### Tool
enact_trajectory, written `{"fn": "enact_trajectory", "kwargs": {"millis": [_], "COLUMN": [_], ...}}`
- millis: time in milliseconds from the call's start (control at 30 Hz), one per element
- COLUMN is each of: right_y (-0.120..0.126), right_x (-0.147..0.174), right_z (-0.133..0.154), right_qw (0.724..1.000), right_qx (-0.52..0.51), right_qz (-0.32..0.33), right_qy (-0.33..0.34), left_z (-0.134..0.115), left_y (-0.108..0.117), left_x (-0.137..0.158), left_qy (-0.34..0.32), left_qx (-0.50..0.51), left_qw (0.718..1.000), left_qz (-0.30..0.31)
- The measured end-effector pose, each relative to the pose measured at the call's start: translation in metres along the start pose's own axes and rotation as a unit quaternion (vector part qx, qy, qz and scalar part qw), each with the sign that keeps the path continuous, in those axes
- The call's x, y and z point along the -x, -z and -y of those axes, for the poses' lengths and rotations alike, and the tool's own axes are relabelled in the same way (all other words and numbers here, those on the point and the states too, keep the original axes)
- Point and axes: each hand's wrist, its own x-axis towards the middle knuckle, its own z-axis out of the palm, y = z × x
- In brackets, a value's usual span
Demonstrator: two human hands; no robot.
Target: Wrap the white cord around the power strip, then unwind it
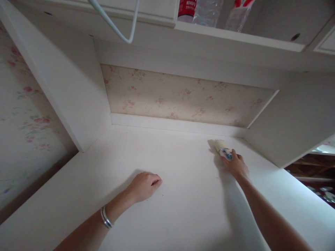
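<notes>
My right hand (237, 164) is closed around the near end of a stack of paper cups (222, 146), toward the back right of the white desk top (183, 216). The stack is cream, with ribbed, nested rims at its far end and a blue print by my fingers. It lies tilted on or just over the surface; I cannot tell which. My left hand (145, 186) rests on the desk left of the middle, its fingers curled in, with nothing visible in it. A silver bracelet (106, 217) circles that wrist.
White side panels (60, 76) stand left and right of the desk. Overhead, a shelf (235, 36) holds a bottle with a red label (187, 8) and clear plastic items (208, 12). A pale looped cord or rod (128, 38) hangs down at the top. Floral wallpaper (172, 97) covers the back.
</notes>
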Motion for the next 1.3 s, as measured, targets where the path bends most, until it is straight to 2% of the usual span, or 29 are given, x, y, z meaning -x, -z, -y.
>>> {"fn": "enact_trajectory", "kwargs": {"millis": [200, 500, 733, 1067, 1167, 1233, 1300], "right_y": [-0.002, 0.004, 0.002, 0.007, 0.015, 0.021, 0.026], "right_x": [0.003, 0.012, 0.014, 0.023, 0.030, 0.039, 0.053], "right_z": [-0.006, -0.016, -0.028, -0.021, -0.012, 0.002, 0.023], "right_qw": [0.999, 0.998, 0.998, 0.995, 0.989, 0.977, 0.967], "right_qx": [-0.019, -0.042, -0.055, -0.047, -0.016, 0.009, 0.011], "right_qz": [-0.030, -0.034, -0.039, -0.084, -0.142, -0.192, -0.204], "right_qy": [0.010, -0.014, -0.002, 0.002, 0.036, 0.090, 0.153], "left_z": [0.001, -0.001, -0.004, -0.003, -0.003, -0.002, -0.003], "left_y": [-0.002, 0.000, 0.003, 0.002, 0.001, 0.000, 0.000], "left_x": [0.000, 0.001, 0.001, 0.002, 0.001, 0.000, 0.000], "left_qy": [0.004, 0.002, 0.012, 0.006, 0.002, 0.001, 0.003], "left_qx": [-0.011, -0.017, -0.022, -0.025, -0.026, -0.028, -0.027], "left_qw": [1.000, 1.000, 1.000, 1.000, 1.000, 1.000, 1.000], "left_qz": [0.001, 0.001, 0.005, -0.003, -0.002, 0.000, 0.001]}}
